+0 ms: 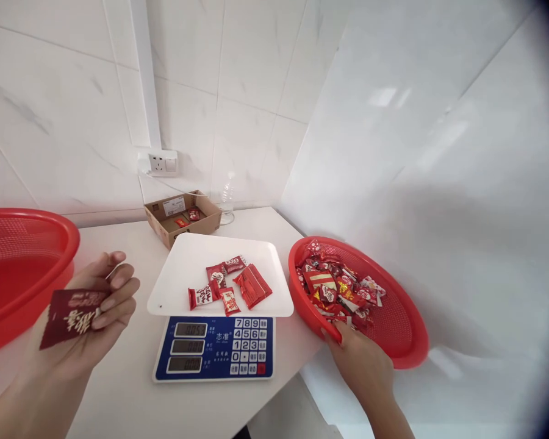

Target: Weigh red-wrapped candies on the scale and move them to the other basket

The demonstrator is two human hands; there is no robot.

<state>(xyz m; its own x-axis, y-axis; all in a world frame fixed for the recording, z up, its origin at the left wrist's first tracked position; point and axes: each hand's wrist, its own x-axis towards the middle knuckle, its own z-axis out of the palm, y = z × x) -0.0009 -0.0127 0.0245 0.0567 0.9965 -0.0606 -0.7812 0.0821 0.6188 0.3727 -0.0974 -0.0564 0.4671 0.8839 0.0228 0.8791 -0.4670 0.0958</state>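
A dark red candy packet (71, 316) lies on the upturned palm of my left hand (98, 317), its fingers curled over one end. My right hand (359, 356) grips the near rim of a red plastic basket (405, 320), which tilts beside the table's right edge. Inside it many wrapped candies (333, 289) are heaped toward the left side. Between my hands stands a blue digital scale (215, 349) with a white pan (178, 274). Several red packets (253, 285) rest on the pan. The top display seems to read 0.053.
Another red basket (68, 244) stands at the left. Behind the scale is an open cardboard box (162, 225) with a few small red packets, beside a clear plastic bottle (227, 198). A wall socket (158, 163) with a white cable is above. Walls bound the back and right.
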